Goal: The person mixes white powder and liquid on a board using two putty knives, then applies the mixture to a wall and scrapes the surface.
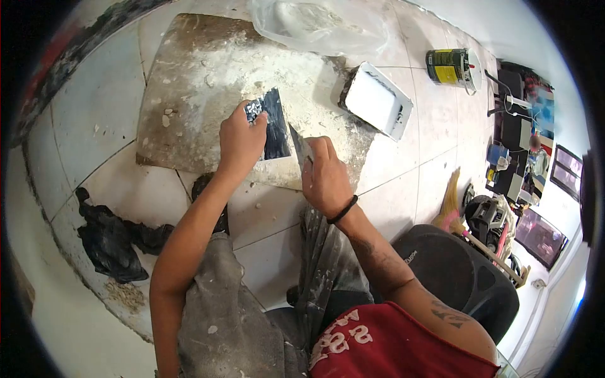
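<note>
My left hand [241, 142] is closed on a dark, flat rectangular plate [275, 129], thumb on its face, with white smears near the grip. Close to its right, my right hand [329, 177] grips a putty knife [297, 140] whose thin blade points up toward the plate's lower right corner. The fingers wrap its handle, which is mostly hidden. Both hands are over a worn board [195, 94] caked with dried, pale plaster. Beyond my right hand stands a rectangular tray [380, 101] with a white inside and a dirty dark outer side.
A clear plastic bag [321, 28] with pale contents lies at the board's far edge. A labelled bucket [450, 68] stands at the upper right. Black crumpled plastic [113, 239] lies left, a black chair [454, 277] stands right, and a broom [452, 208] is behind it.
</note>
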### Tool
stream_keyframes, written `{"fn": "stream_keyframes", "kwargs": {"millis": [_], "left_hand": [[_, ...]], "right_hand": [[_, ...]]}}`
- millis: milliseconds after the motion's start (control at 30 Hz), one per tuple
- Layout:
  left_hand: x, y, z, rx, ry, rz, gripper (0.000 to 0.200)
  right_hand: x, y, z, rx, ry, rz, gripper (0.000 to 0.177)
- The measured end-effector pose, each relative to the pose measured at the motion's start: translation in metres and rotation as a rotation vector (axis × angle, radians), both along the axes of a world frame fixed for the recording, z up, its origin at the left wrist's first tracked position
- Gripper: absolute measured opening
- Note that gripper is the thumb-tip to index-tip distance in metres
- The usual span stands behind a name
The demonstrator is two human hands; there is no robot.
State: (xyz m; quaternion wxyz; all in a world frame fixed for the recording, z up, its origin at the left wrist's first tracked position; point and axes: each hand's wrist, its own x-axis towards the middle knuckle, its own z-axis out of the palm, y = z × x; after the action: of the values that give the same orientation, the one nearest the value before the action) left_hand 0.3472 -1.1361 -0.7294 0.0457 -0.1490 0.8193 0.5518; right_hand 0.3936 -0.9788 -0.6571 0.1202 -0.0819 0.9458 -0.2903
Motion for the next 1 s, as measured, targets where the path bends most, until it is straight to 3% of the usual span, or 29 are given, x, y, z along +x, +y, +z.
{"fn": "stream_keyframes", "kwargs": {"millis": [167, 233, 600, 733, 833, 867, 1000], "left_hand": [[0.008, 0.003, 0.027, -0.059, -0.003, -0.129, 0.031], [0.011, 0.005, 0.042, -0.099, -0.013, -0.184, 0.029], [0.013, 0.02, 0.019, -0.226, 0.094, -0.235, 0.024], [0.008, 0.007, 0.006, -0.105, -0.088, -0.172, 0.027], [0.011, 0.0, -0.027, -0.073, 0.06, 0.031, 0.025], [0.008, -0.01, -0.029, 0.182, -0.059, -0.014, 0.025], [0.004, -0.016, -0.029, 0.533, -0.273, 0.094, 0.016]], "right_hand": [[-0.033, 0.015, -0.038, -0.111, 0.232, -0.159, 0.03], [-0.044, 0.018, -0.037, -0.128, 0.079, -0.276, 0.03], [-0.044, -0.023, -0.037, -0.183, 0.122, -0.143, 0.026], [-0.037, -0.027, -0.01, -0.192, 0.132, -0.033, 0.032], [-0.036, -0.005, 0.008, -0.061, 0.18, -0.04, 0.033], [-0.034, 0.005, 0.012, 0.005, 0.227, 0.066, 0.032], [-0.007, 0.024, 0.012, 0.122, 0.092, 0.379, 0.03]]}}
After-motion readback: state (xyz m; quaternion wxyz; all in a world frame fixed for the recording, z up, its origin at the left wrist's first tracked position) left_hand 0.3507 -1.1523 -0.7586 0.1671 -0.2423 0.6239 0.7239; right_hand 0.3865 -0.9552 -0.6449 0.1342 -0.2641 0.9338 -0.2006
